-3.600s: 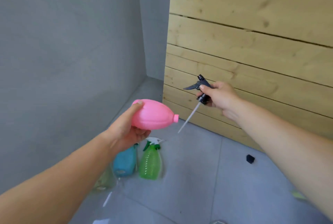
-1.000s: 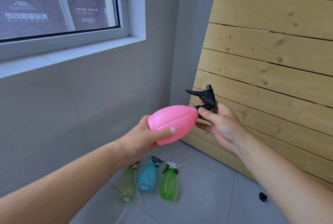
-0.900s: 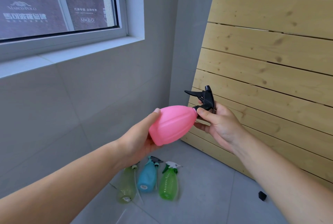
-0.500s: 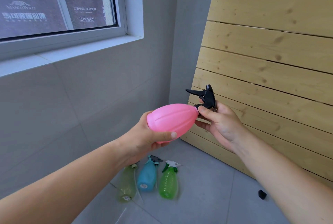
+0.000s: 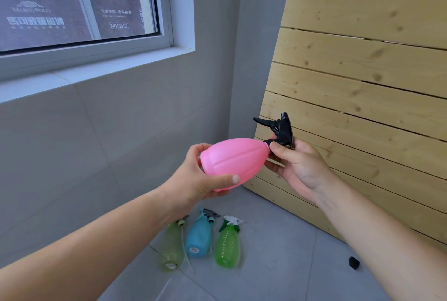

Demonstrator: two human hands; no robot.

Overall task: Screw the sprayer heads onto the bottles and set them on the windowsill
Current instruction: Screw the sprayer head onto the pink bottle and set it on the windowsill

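Note:
A pink bulb-shaped bottle (image 5: 235, 159) lies on its side in mid-air, neck pointing right. My left hand (image 5: 196, 183) grips its base, thumb along the underside. A black sprayer head (image 5: 280, 130) sits on the neck, trigger pointing left. My right hand (image 5: 296, 164) holds the sprayer's collar between thumb and fingers. The white windowsill (image 5: 96, 72) runs along the upper left, with nothing on its visible part. On the floor below lie a yellow-green bottle (image 5: 171, 245), a blue bottle (image 5: 199, 236) and a green bottle (image 5: 227, 245), each with a sprayer head at its neck.
A slatted wooden panel (image 5: 362, 83) leans against the wall on the right. A small black piece (image 5: 354, 262) lies on the grey tiled floor near the panel's foot. The grey tiled wall (image 5: 96, 143) stands below the window.
Earlier the sprayer head was apart from the bottle with its tube hanging free; now it sits on the neck. Over the last second my left hand regripped and turned the pink bottle.

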